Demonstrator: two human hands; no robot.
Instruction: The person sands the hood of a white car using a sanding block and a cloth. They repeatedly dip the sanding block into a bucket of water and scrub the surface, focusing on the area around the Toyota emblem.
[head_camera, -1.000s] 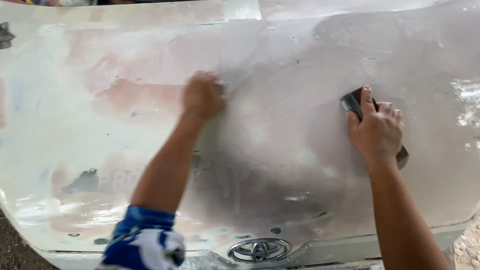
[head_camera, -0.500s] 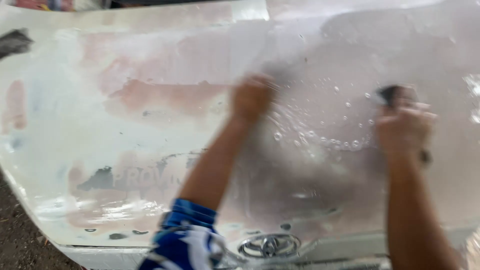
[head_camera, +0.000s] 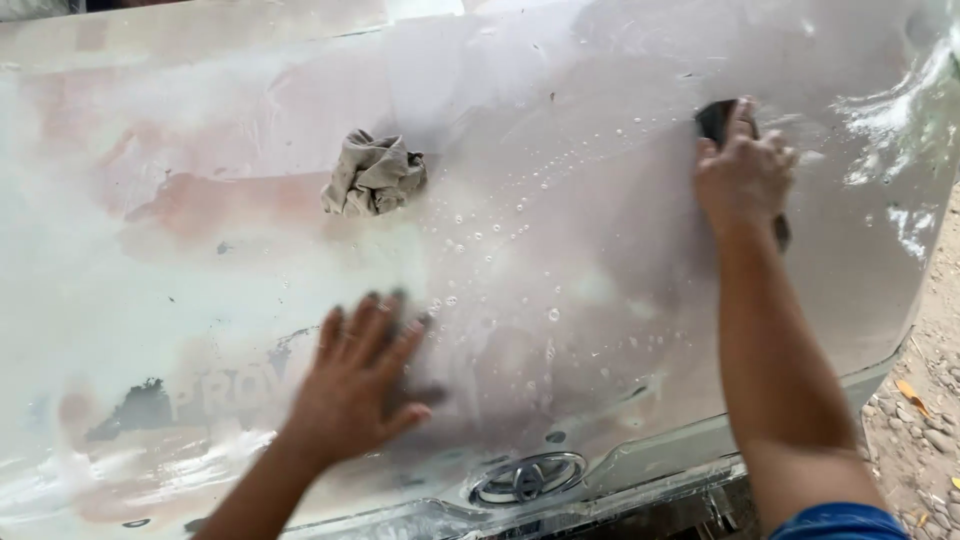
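A person leans over a car panel (head_camera: 600, 330), a broad curved sheet of metal sanded down to patchy white, pink and grey, its surface wet and dotted with water beads near the middle. The right hand (head_camera: 745, 175) presses a dark block (head_camera: 718, 118) against the panel's upper right, fingers curled over it and gripping it; only the block's top edge and a corner below the palm show, so its material is hard to make out, though it looks like a sanding pad. The left hand (head_camera: 350, 385) lies flat on the lower middle of the panel, fingers spread wide and holding nothing, slightly blurred. Above it and well apart from both hands, a crumpled grey-beige rag (head_camera: 373, 175) sits alone on the panel, bunched into soft folds. Dark patches of bare undercoat break through the paint at lower left. A chrome oval emblem (head_camera: 527, 477) is fixed on the panel's lower edge, just beside the left forearm. Glossy streaks of water shine at the far right, and beyond the edge lies gravel ground (head_camera: 925, 400) with scattered stones and a dry leaf.
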